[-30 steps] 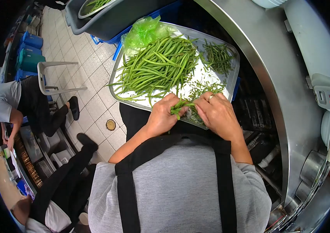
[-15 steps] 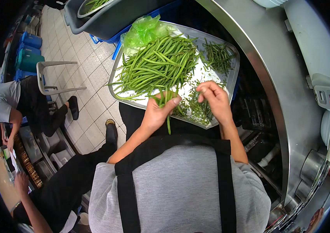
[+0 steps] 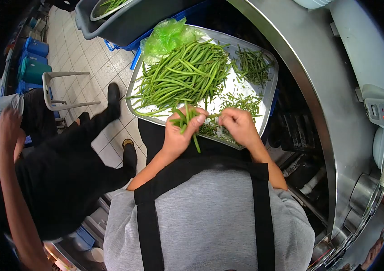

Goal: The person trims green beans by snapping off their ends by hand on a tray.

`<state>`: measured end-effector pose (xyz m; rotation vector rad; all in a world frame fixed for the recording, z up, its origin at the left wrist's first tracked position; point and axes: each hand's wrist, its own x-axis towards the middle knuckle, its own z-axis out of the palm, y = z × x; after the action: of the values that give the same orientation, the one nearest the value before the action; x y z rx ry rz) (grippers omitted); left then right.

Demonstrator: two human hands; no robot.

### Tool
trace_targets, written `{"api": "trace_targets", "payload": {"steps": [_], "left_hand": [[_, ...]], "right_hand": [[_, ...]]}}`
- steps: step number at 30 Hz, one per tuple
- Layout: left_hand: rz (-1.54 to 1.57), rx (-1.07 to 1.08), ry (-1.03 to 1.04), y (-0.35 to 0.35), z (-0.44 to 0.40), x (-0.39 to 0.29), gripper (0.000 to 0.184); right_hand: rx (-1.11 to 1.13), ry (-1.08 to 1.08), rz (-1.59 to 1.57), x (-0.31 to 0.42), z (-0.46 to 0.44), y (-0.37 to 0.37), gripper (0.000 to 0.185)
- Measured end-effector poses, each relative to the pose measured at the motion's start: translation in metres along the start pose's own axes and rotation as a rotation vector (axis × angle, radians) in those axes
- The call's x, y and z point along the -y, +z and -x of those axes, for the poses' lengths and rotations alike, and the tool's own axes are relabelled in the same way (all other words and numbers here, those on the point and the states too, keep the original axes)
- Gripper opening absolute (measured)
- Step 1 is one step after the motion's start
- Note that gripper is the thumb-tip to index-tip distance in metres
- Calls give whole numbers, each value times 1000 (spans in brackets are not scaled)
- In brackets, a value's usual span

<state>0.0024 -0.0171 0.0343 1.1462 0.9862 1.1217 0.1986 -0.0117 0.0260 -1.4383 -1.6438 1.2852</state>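
My left hand (image 3: 177, 133) is closed around several green beans (image 3: 185, 118), with the thumb pressed over them and their ends sticking out above and below. Close by on the right, my right hand (image 3: 238, 127) pinches the tip of one bean that reaches across from the left hand. Both hands are over the near edge of a metal tray (image 3: 131, 88). On it lies a big pile of green beans (image 3: 180, 74). Short trimmed bits (image 3: 239, 103) are scattered at the tray's right, and a darker heap of thin beans (image 3: 254, 67) occupies its far right corner.
A crumpled green plastic bag (image 3: 167, 37) lies at the tray's far left, beside a grey tub (image 3: 124, 25). A curved steel counter (image 3: 309, 77) runs along the right. At left are a person in black (image 3: 61, 180), another in grey behind, and a chair (image 3: 47, 90).
My right hand has come down and left to meet a bean at my left hand, its fingers now pinched. The person in black at left has stepped forward, one arm raised.
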Motion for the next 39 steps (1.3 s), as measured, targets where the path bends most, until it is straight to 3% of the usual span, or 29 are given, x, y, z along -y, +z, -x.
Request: {"api": "trace_targets", "payload": {"steps": [4,6,9,12,14,19,23,26,27,29,37,39], "left_hand": [[88,-45,-14,-1,5,-7,18],[122,-92,44,-8,0,-7,17],[160,-176,33,-11,-2,-7,18],[221,-183,-23,-9,-4,-3,17],[198,-176,-81,-8,-2,1,16],[8,-147,-134,-6,-3,9,15],[-45,-159,-178,-10,-5,17,18],[-42,-130,-210,-10,-8,23,19],[-32,-99,-219,-7,-9,19,19],[-16,-41,-236,-1,-11,5,19],[162,-195,-106,-4,-7,6,21],[190,-206,-94,-4,-8,7,21]], "right_hand": [[-372,5,-140,-16,-20,-6,19],[-486,-42,266,-18,-26,-22,20],[-423,-123,787,-29,-28,-30,14],[-407,-170,765,-24,-30,-14,16],[-204,-51,615,-16,-29,3,21],[-80,-74,604,-26,-38,38,22],[-50,-124,398,-19,-32,26,22],[143,14,243,10,-19,12,22],[185,-6,186,8,-16,11,12],[240,0,116,5,-14,10,12],[327,189,-183,-8,-15,8,19],[297,111,-201,-7,-12,11,19]]}}
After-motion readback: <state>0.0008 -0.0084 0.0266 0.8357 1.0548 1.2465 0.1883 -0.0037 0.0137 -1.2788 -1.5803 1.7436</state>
